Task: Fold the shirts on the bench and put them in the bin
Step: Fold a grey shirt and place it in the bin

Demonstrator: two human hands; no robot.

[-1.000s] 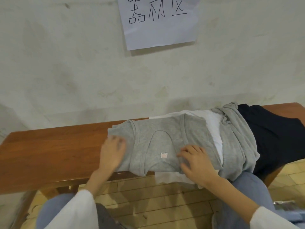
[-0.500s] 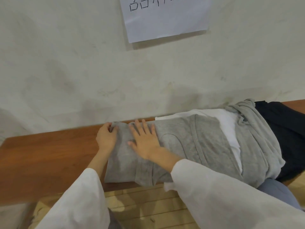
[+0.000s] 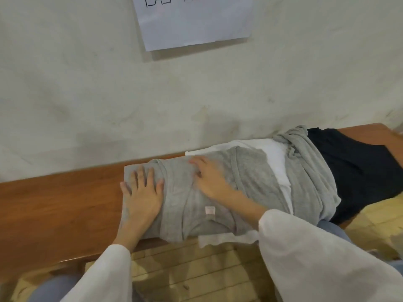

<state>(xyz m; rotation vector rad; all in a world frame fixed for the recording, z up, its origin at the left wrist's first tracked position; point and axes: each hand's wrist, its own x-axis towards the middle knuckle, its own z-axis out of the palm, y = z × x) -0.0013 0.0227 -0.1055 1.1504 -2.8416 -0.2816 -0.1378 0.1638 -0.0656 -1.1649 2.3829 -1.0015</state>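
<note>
The left hand (image 3: 141, 199) and right hand (image 3: 210, 182) press flat, fingers straight, on the grey shirt (image 3: 246, 171); its near edge overhangs the table (image 3: 54, 203) and may slide off, undoing the fold.

left stretch of the counter (image 3: 54, 203) is bare wood, easy way in from the front edge. the wall (image 3: 109, 105) runs tight along the back, no passing behind. right half is piled up: grey shirt (image 3: 192, 205), white shirt (image 3: 277, 158), bunched grey garment (image 3: 311, 177) and dark garment (image 3: 353, 166) overlap each other, spilling over the front edge
</note>
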